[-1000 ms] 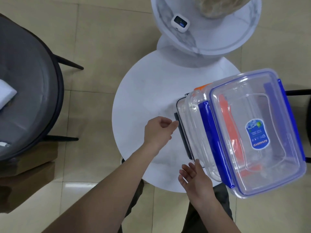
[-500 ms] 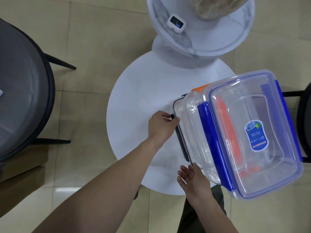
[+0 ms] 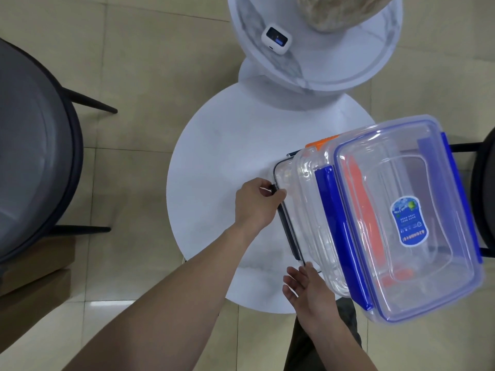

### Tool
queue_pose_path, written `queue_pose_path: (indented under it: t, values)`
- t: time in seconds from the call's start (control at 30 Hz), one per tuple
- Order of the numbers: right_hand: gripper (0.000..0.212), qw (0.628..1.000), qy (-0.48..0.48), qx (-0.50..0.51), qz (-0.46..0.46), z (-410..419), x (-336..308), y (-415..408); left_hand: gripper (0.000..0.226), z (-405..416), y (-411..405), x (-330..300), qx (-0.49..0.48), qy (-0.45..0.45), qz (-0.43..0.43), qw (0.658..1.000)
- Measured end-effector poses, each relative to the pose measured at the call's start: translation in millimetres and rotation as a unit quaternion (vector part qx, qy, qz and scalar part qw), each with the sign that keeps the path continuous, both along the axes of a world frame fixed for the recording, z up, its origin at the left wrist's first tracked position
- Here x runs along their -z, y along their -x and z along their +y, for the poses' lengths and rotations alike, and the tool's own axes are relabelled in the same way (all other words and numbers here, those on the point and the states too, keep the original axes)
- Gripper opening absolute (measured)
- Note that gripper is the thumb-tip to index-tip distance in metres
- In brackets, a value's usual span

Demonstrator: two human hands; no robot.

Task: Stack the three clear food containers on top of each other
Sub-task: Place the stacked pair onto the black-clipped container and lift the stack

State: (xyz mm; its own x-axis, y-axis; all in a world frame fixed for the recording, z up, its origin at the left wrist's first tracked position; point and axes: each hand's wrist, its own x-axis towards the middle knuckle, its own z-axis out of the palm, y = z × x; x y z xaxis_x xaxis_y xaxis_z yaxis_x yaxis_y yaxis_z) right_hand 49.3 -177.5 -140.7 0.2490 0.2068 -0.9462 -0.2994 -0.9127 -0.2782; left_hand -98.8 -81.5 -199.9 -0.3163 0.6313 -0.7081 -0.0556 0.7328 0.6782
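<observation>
Three clear containers stand stacked on the right side of the round white table (image 3: 222, 156). The top container (image 3: 417, 188) has blue clips and a blue label. Under it shows the middle container (image 3: 317, 144) with orange clips. The bottom container (image 3: 282, 172) has a dark rim and juts out to the left. My left hand (image 3: 257, 204) pinches the bottom container's dark side clip at its left edge. My right hand (image 3: 308, 290) rests with spread fingers against the stack's near left corner, holding nothing.
A second round marbled table (image 3: 375, 62) stands beyond, carrying a small white device (image 3: 276, 38) and a beige object (image 3: 345, 12). A dark grey chair (image 3: 32, 156) fills the left. Another dark chair (image 3: 484, 196) edges in at the right. Tiled floor surrounds the table.
My left hand moved right from the bare tabletop to the bottom container's side clip and closed on it. My right hand edged up against the stack's near corner.
</observation>
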Motion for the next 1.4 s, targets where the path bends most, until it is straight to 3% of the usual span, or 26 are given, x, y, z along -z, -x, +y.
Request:
queue_pose_path:
  t: [0.57, 0.73, 0.93, 1.4]
  values:
    - [0.02, 0.999, 0.0, 0.002, 0.033, 36, -6, -28, 0.017, 29, -18, -7, -0.011, 0.027, 0.003, 1.0]
    - [0.024, 0.999, -0.004, -0.01, 0.034, 59, -10, -46, 0.024, 46, -35, -6, -0.011, 0.029, 0.025, 0.999]
    - [0.028, 0.999, -0.021, 0.007, 0.044, 90, -9, -75, 0.016, 73, -56, -10, -0.005, 0.039, 0.047, 0.998]
    - [0.018, 0.996, -0.012, -0.088, 0.015, 154, -8, -109, 0.016, 128, -87, -10, -0.038, 0.042, 0.036, 0.998]
